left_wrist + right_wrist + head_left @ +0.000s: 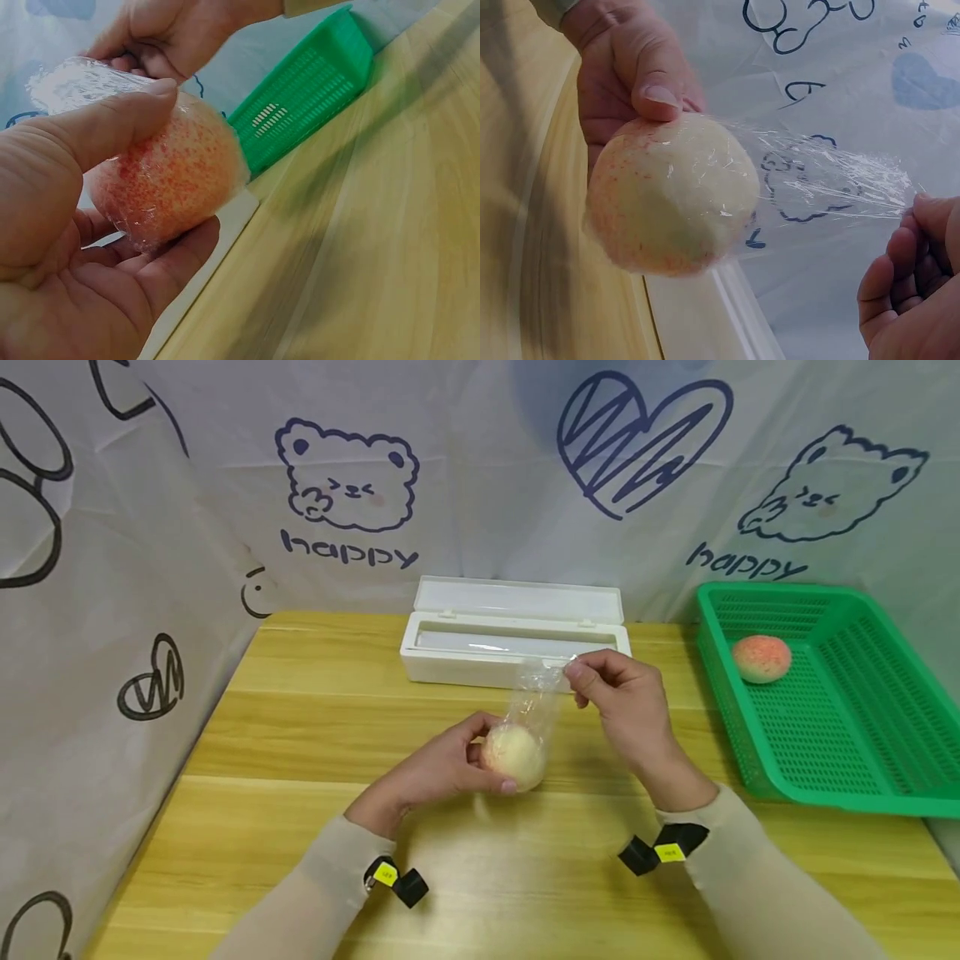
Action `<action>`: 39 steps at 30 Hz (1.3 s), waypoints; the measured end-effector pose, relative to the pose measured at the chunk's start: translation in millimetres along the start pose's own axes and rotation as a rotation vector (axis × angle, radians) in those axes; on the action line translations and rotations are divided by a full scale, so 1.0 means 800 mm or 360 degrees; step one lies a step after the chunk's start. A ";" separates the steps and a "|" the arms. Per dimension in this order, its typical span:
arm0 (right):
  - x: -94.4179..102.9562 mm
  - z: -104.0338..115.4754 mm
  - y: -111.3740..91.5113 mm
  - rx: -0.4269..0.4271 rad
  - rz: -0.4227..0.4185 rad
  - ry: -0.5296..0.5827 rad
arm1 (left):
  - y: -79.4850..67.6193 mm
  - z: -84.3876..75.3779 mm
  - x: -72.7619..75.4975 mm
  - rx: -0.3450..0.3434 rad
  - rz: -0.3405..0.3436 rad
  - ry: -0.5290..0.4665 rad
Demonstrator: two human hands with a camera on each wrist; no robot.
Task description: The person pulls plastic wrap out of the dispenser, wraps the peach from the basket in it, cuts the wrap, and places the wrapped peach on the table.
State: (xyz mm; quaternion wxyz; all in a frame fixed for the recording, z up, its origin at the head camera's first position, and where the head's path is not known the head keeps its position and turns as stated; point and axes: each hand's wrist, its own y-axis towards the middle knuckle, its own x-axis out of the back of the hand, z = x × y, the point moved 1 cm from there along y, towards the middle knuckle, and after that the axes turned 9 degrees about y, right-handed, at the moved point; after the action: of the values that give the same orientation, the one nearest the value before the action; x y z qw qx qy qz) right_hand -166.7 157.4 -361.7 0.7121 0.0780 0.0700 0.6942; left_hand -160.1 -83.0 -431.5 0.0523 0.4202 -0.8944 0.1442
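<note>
My left hand grips a peach, its thumb and fingers curled round the fruit's side. Clear plastic wrap covers the peach and stretches up from it in a gathered, shiny strip. At the far end of that strip, my right hand pinches the film between thumb and fingers. In the left wrist view the peach shows red speckles under the film; the right wrist view shows its paler side, with the wrap pulled taut toward the right fingers.
Behind the hands stands a white wrap box, lid raised, a roll of film inside. A green basket on the right holds another peach. A printed cloth hangs behind the wooden table.
</note>
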 end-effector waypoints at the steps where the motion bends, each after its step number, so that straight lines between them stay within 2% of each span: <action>1: 0.001 -0.001 -0.001 -0.0006 0.0002 0.0027 | 0.000 0.000 0.000 -0.0003 0.0001 0.0001; 5: 0.004 -0.005 -0.005 -0.0039 0.0125 0.0097 | -0.002 0.000 0.001 -0.0006 -0.0011 -0.0011; 7: 0.004 -0.008 -0.007 -0.0024 0.0225 0.0051 | -0.002 0.001 0.001 -0.0007 -0.0014 -0.0024; 10: 0.002 -0.010 -0.008 0.0055 0.0341 -0.0134 | -0.002 0.001 0.000 -0.0023 -0.0021 0.0022; 12: -0.001 -0.009 -0.008 0.0151 0.0355 -0.0263 | -0.001 0.002 -0.002 -0.0039 -0.0020 0.0071; 14: -0.004 -0.008 -0.008 0.0249 0.0325 -0.0315 | 0.000 0.003 -0.003 -0.0055 -0.0019 0.0133; 17: -0.007 -0.007 -0.008 0.0370 0.0261 -0.0289 | 0.000 0.004 -0.006 -0.0070 -0.0006 0.0171; 19: -0.007 -0.008 -0.008 0.0392 0.0232 -0.0238 | -0.002 0.004 -0.007 -0.0081 0.0011 0.0181; 22: -0.007 -0.010 -0.010 0.0312 0.0170 -0.0217 | -0.005 0.001 -0.010 -0.0103 0.0057 0.0150; 27: -0.004 -0.016 -0.009 0.0015 0.0089 -0.0165 | -0.011 -0.007 -0.013 -0.0154 0.0083 0.0064; 30: -0.003 -0.018 -0.009 -0.0092 0.0082 -0.0106 | -0.014 -0.011 -0.013 -0.0193 0.0075 0.0032; 35: -0.004 -0.014 -0.011 -0.0067 0.0105 -0.0098 | -0.017 -0.013 -0.013 -0.0212 0.0018 0.0007; 39: -0.007 -0.009 -0.013 -0.0050 0.0152 -0.0124 | -0.018 -0.012 -0.015 -0.0232 -0.0040 -0.0104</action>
State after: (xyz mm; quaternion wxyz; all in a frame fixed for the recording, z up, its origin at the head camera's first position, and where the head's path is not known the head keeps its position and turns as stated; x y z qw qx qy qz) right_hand -158.1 151.4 -371.2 0.6814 0.0969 0.0276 0.7250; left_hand -141.5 -80.2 -421.5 0.0553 0.4309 -0.8984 0.0643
